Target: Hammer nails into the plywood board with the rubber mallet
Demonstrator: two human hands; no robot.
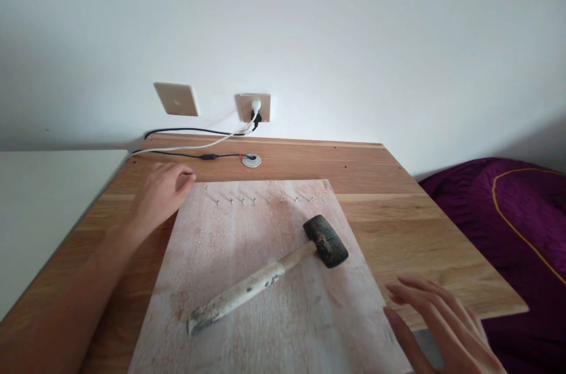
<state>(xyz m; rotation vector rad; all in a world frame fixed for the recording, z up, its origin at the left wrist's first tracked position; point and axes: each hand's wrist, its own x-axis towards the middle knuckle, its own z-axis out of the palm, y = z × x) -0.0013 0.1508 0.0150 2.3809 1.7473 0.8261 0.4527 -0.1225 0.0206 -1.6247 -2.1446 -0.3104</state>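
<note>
A pale, whitewashed wooden board (207, 262) lies on the table. Across it rests a mallet with a black head (326, 241) and a paint-worn wooden handle (239, 297). Several small nails (243, 201) stand in a row near the board's far edge. My left hand (165, 188) is beside the board's far left corner, fingers curled and thumb and forefinger tips together; what they hold, if anything, I cannot make out. By the right edge of the board is my right hand (437, 321), slightly blurred, its fingers spread and holding nothing.
The wooden table (389, 226) meets a white wall with a socket (253, 107) and a blank plate (177, 99). White and black cables cross the table's back to a round grommet (252, 160). A white surface (53, 203) adjoins at left; purple fabric (477, 203) lies at right.
</note>
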